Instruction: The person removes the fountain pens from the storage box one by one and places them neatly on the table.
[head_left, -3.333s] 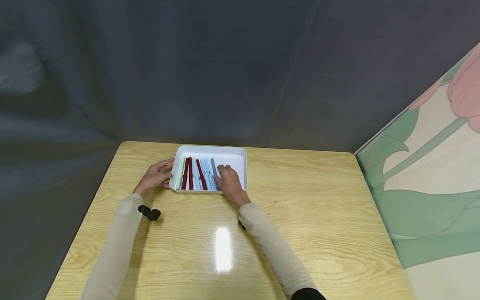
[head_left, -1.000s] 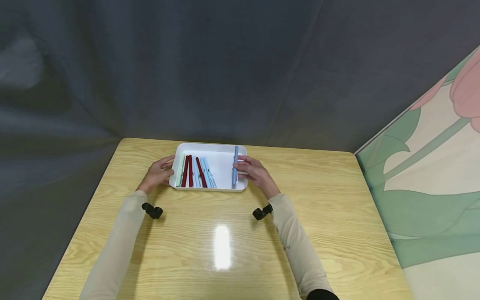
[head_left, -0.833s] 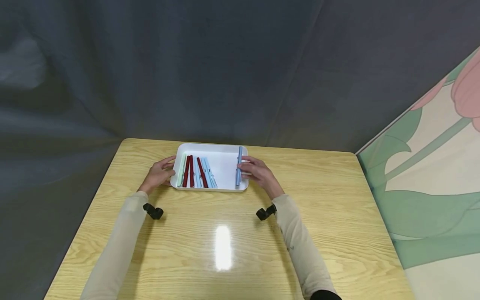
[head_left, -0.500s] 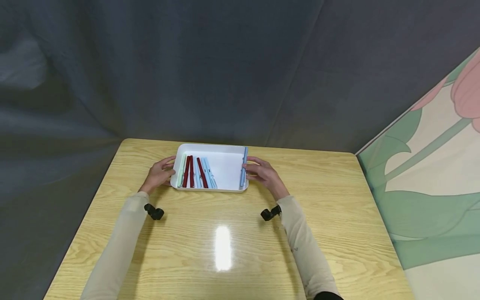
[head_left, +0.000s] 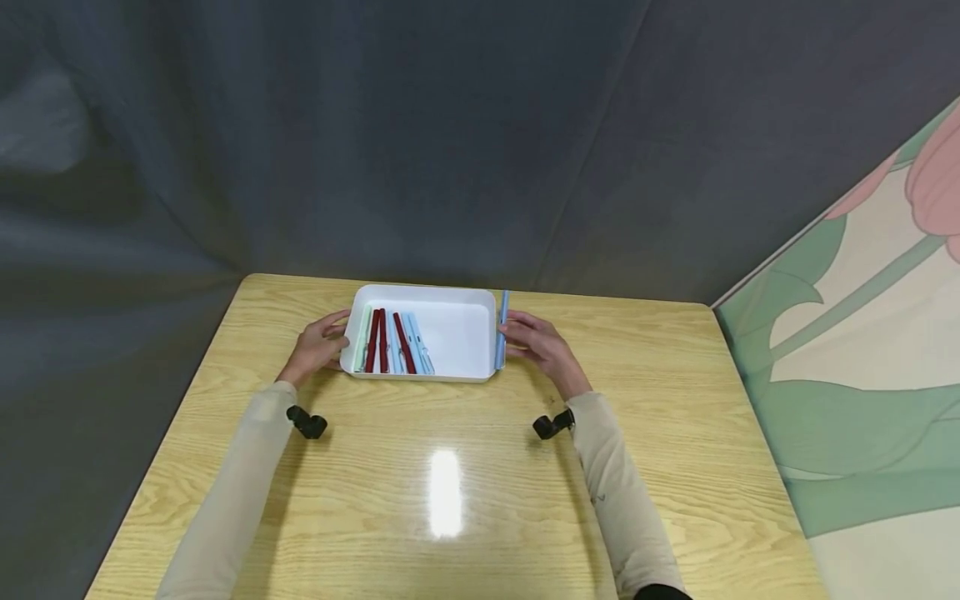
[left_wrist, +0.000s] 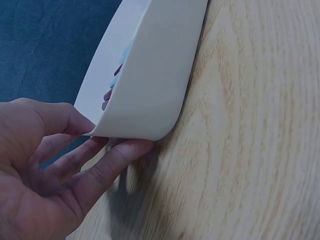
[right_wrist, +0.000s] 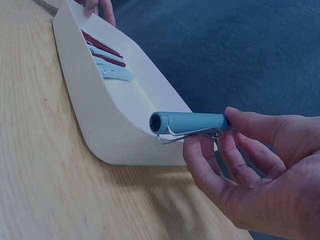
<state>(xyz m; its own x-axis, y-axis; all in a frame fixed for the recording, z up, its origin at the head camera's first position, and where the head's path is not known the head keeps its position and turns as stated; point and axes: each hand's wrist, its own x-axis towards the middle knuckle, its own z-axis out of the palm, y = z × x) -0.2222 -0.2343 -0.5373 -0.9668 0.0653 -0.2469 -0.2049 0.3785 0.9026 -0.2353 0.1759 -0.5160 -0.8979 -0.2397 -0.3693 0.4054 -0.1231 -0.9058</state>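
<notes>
Right hand (head_left: pixel 546 344) pinches the blue pen (right_wrist: pixel 192 121) between thumb and fingers, around mid-length, just beyond the right end of the white tray (head_left: pixel 453 333) and raised off the surface (head_left: pixel 637 375); end with the wire clip (right_wrist: pixel 190 133) points toward me. Left hand (head_left: pixel 311 346) pinches the tray's left end, thumb at the rim, fingers against the outer wall. In the tray's left part: pale green pen (head_left: pixel 362 340), dark red pens (head_left: pixel 383 342), light-blue pens (head_left: pixel 417 342), some slanting. My judgement on handling: blue pen light, stiff, smooth enough to slip or roll; best held mid-barrel, clear of the clip, which could snag. Tray probably light, prone to skid; its end wall makes a sound hold.
</notes>
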